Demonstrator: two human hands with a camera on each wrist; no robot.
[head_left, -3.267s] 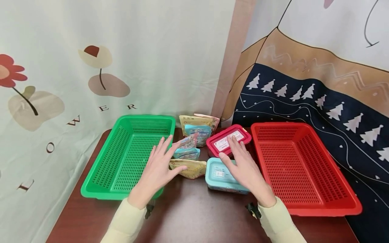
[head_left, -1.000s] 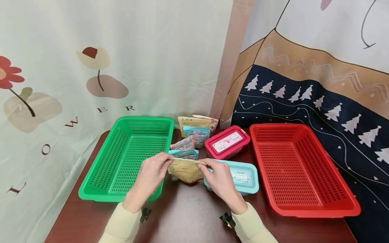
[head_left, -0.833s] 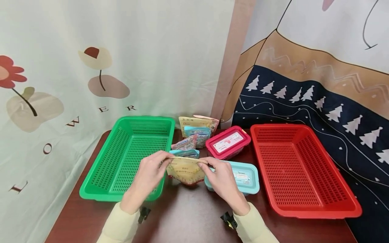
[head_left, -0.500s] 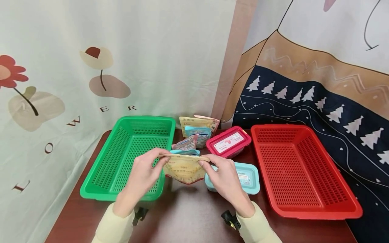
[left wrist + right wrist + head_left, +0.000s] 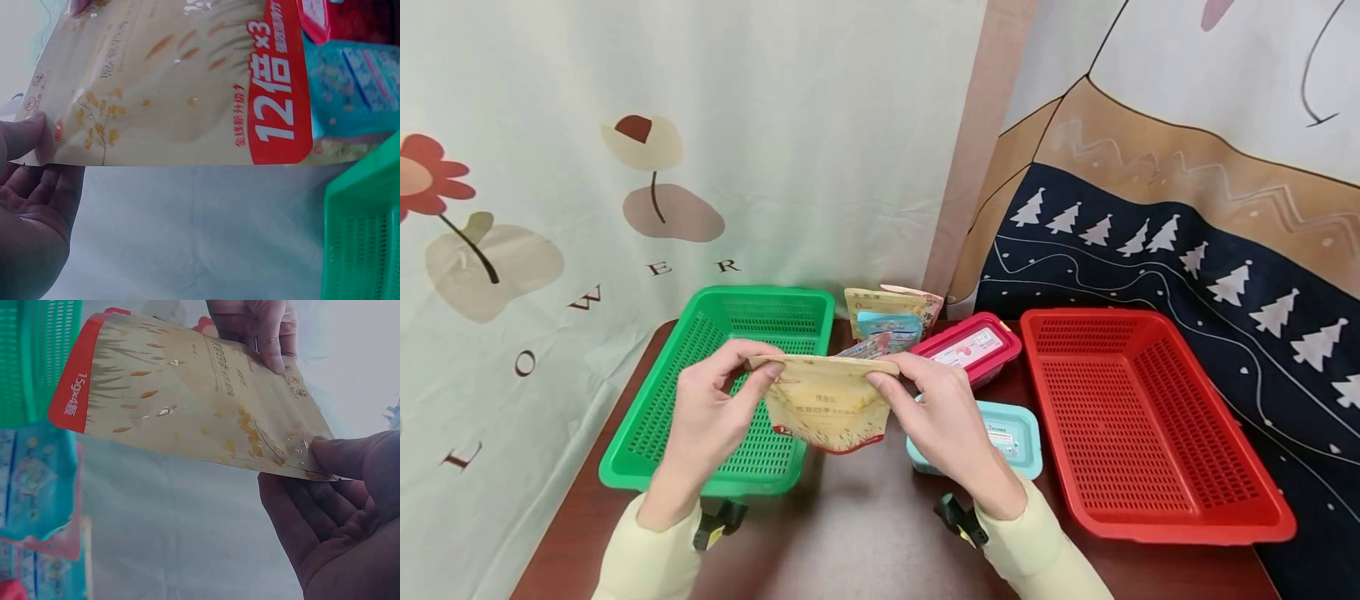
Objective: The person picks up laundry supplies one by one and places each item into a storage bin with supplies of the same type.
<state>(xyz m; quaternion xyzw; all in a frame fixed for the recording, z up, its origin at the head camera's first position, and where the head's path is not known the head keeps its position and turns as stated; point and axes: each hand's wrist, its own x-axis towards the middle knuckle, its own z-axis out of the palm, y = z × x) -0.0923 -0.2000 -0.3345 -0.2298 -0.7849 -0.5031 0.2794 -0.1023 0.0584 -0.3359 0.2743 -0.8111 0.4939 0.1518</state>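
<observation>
A cream-yellow stand-up pouch (image 5: 829,404) with a red lower edge hangs above the table between both hands. My left hand (image 5: 711,417) pinches its top left corner, thumb on the near face. At the top right corner my right hand (image 5: 942,417) pinches it the same way. The left wrist view shows the pouch (image 5: 175,87) with printed ears of grain and a red band. Both hands grip the pouch (image 5: 187,400) in the right wrist view too. Behind it stand a blue pouch (image 5: 891,327) and another cream pouch (image 5: 880,302), partly hidden.
A green basket (image 5: 617,467) stands on the left of the brown table (image 5: 850,542), a red basket (image 5: 1187,529) on the right. Between them sit a dark pink lidded box (image 5: 981,367) and a light blue lidded box (image 5: 1026,433), the latter partly behind the right hand.
Both hands, first spread above the things, have taken the cream pouch by its top corners. They have raised it off the table and brought it nearer and slightly left.
</observation>
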